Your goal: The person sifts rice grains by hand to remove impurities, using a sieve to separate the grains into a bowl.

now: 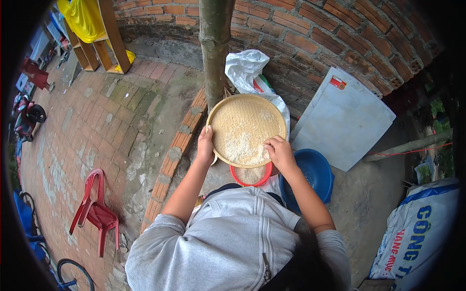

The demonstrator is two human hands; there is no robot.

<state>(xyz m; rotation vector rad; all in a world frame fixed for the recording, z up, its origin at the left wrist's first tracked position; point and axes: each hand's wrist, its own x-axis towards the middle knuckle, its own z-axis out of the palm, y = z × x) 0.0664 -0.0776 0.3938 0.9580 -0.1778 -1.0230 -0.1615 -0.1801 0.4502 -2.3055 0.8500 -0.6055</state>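
Note:
A round woven bamboo winnowing tray (pixel 242 114) is in front of my body, with whitish rice grains (pixel 239 148) spread mostly over its near half. My left hand (pixel 206 145) grips the tray's left rim, thumb on top. Over the near right part of the tray is my right hand (pixel 279 151), its fingers bent together at the grains; what is between the fingertips is too small to tell. Partly hidden below the tray, a red basin (pixel 251 175) holds more grain. To its right stands a blue basin (pixel 315 175), partly covered by my right forearm.
A bamboo post (pixel 214 53) rises just beyond the tray, beside a white sack (pixel 246 68). A pale board (pixel 342 121) leans by the brick wall (pixel 310 29). At left lies a red plastic chair (pixel 99 213); a printed sack (pixel 412 233) is at right.

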